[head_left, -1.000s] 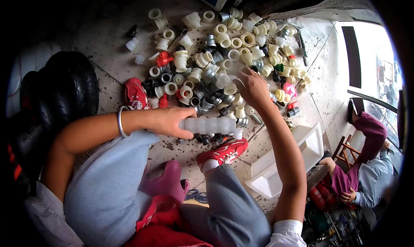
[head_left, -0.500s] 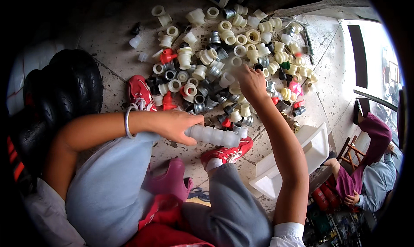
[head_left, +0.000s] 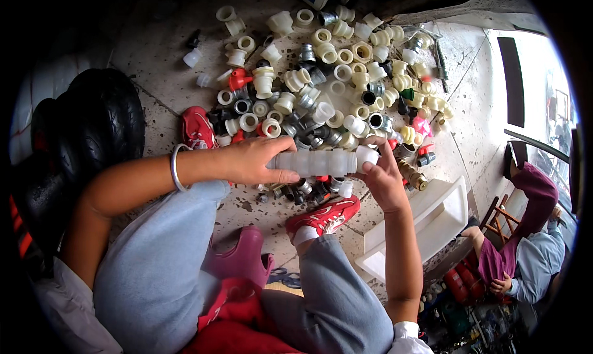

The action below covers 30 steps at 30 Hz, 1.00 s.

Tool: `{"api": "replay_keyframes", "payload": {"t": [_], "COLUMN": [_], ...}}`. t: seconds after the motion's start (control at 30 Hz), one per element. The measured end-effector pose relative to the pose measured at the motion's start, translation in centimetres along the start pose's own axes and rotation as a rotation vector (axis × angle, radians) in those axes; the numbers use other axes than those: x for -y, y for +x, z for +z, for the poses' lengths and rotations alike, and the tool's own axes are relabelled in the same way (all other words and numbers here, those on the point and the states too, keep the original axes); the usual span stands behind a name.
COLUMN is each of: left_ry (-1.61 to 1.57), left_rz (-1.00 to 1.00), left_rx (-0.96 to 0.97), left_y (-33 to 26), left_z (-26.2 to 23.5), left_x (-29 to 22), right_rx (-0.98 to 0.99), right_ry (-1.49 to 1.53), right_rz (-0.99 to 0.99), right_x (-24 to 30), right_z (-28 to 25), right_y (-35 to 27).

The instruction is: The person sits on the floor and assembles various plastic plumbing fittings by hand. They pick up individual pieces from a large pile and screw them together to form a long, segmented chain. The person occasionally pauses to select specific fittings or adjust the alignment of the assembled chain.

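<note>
Pale plastic fittings (head_left: 316, 162) clasped in line by our left hand (head_left: 252, 161) could buckle apart if our right hand (head_left: 385, 177), pinching the end piece (head_left: 367, 155), pushes crookedly.

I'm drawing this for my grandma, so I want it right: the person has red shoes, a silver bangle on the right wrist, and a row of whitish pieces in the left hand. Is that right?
Almost: the head view shows the silver bangle on the left wrist, not the right. The red shoes and the row of whitish pieces in the left hand are right.
</note>
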<state>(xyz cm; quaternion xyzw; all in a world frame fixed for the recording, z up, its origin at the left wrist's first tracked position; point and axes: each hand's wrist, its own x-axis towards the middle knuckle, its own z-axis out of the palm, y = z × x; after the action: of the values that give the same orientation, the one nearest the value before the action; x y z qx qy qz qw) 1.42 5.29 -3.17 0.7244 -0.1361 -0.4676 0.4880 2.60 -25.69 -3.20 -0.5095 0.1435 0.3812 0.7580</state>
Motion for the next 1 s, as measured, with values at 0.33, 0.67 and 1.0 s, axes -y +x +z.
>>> {"api": "replay_keyframes", "payload": {"t": [0.33,0.67,1.0], "left_ry": [0.158,0.184,0.441], "left_rz": [0.008,0.026,0.079], "left_rx": [0.03,0.095,-0.072], "left_y": [0.2,-0.1,-0.3], "left_z": [-0.8,-1.0,-0.2], "left_x": [-0.9,-1.1,-0.6], "right_rx": [-0.026,0.026,0.021], "right_ry": [-0.848,-0.765,-0.533], "right_rz": [-0.228,-0.211,-0.108], "right_x": [2.0,1.3,0.7], "right_z": [0.9,-0.3,1.1], "right_y": [-2.4,-2.5,-2.7]}}
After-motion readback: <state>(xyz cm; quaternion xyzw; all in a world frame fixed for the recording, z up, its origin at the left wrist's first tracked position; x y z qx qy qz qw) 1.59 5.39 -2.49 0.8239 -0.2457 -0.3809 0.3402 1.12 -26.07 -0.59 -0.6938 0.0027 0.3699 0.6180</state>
